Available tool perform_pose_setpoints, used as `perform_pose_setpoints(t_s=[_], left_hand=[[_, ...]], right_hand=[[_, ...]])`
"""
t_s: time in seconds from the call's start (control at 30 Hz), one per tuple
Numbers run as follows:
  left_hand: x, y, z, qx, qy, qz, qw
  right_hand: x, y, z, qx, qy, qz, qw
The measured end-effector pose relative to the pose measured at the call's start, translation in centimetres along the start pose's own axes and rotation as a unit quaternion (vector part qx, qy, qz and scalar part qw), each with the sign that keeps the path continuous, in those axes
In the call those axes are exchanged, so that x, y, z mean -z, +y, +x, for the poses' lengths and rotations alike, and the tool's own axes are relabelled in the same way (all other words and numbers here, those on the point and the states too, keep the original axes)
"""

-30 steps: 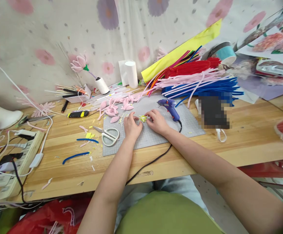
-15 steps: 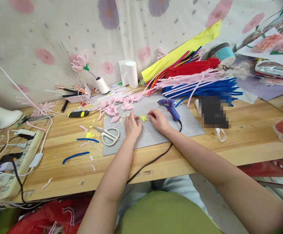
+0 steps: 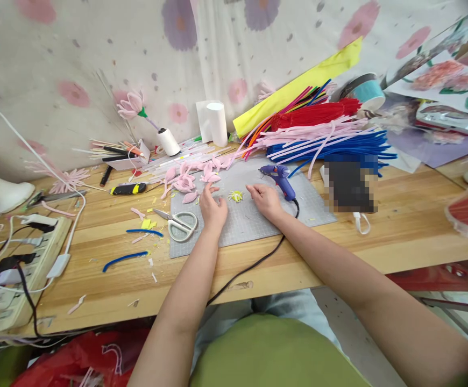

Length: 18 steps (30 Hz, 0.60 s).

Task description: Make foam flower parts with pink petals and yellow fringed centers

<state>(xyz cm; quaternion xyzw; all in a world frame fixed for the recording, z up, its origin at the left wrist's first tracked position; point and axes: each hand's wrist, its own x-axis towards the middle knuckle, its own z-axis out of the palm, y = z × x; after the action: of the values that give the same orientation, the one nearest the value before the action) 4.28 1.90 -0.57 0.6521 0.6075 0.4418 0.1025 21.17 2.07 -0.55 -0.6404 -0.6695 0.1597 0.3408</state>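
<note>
A small yellow piece with white strands [image 3: 235, 196] lies on the grey cutting mat [image 3: 254, 228] between my hands, touched by neither. To its left rests my left hand [image 3: 213, 207], thumb and fingers apart, near the pink petals [image 3: 184, 181]. My right hand [image 3: 265, 200] is on its other side with the fingers curled together; whether anything small is between the fingertips is hidden. Just beyond that hand lies a purple glue gun [image 3: 281, 181]. Scissors with pale handles [image 3: 182, 226] sit at the mat's left edge.
Bundles of blue [image 3: 331, 146], pink and red stems lie at the back right, near a blurred dark object [image 3: 349, 185]. A power strip [image 3: 30, 274] with cables stands left. A yellow-black cutter [image 3: 128, 188] and blue stem pieces [image 3: 125, 259] lie nearer. The glue gun's black cord [image 3: 250, 267] crosses the front edge.
My left hand has moved slightly left, away from the yellow piece, and its fingers have spread. White strands beside the left fingers no longer show. My right hand has shifted slightly right.
</note>
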Motion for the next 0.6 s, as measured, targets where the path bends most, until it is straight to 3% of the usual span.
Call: perform_pose_setpoints(t_s=[0.1,0.17,0.23,0.33,0.4,0.5,0.6], left_hand=[[0.8,0.1,0.2,0.019,0.021,-0.021,0.999],[1.3,0.6,0.2,0.025,-0.013,-0.069,0.997],[1.8,1.2,0.2,0.033,-0.120,-0.151,0.981],[2.6,2.2,0.4,0.062,-0.335,-0.237,0.910],[3.2,2.7,0.7,0.088,-0.425,-0.253,0.865],[4.4,3.3,1.2,0.124,-0.480,-0.268,0.826],[5.4,3.8,1.4,0.160,-0.498,-0.264,0.810]], right_hand=[[0.3,-0.3,-0.3,0.004,-0.008,-0.014,1.000],[0.6,-0.6,-0.6,0.052,-0.007,-0.029,0.998],[1.1,-0.9,-0.9,0.124,-0.008,-0.046,0.991],[1.5,-1.2,-1.2,0.204,-0.025,-0.064,0.977],[1.5,-1.3,-1.2,0.229,-0.037,-0.069,0.970],[1.4,-1.3,-1.1,0.248,-0.048,-0.068,0.965],[1.2,-1.4,-1.2,0.256,-0.049,-0.063,0.963]])
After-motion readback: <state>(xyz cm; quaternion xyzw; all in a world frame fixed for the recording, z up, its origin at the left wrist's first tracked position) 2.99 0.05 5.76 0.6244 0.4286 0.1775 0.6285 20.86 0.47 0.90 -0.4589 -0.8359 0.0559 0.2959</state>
